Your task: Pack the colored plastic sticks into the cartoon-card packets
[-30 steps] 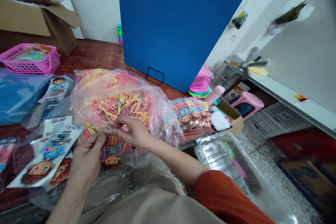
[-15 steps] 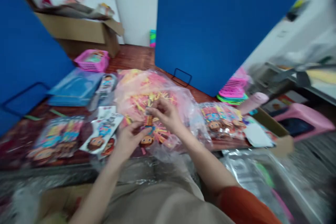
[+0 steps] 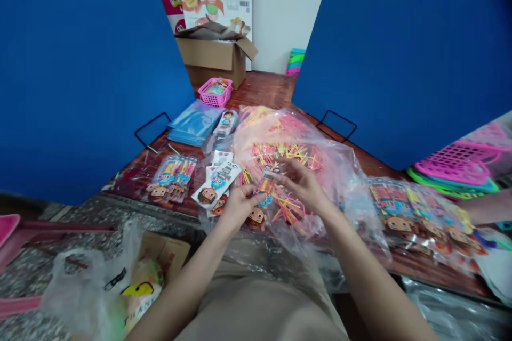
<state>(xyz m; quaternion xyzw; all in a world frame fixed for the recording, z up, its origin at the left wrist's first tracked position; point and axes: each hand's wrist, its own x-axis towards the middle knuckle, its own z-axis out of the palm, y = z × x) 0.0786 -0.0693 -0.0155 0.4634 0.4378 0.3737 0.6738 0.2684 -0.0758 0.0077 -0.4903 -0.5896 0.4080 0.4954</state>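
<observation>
My left hand [image 3: 239,206] pinches a small clear packet [image 3: 265,185] printed with a cartoon face and blue lettering; coloured sticks show through it. My right hand [image 3: 302,185] is at the packet's top end, thumb and fingers drawn together; what lies between them is too small to make out. Just behind and under the hands spreads a large clear plastic bag [image 3: 340,170], open, full of thin pink and yellow sticks [image 3: 290,205]. Printed flat packets [image 3: 218,184] with cartoon faces lie left of my left hand.
Filled packets lie at left [image 3: 172,177] and right [image 3: 424,218]. Behind are blue plastic sheets [image 3: 196,121], a pink basket [image 3: 216,93] and a cardboard box [image 3: 212,56]. Blue panels with a left wire foot [image 3: 152,128] and a right wire foot [image 3: 338,125] flank the table.
My view has swung left, so everything sits further right and the floor at left shows. Both hands stay at the same packet over the bag.
</observation>
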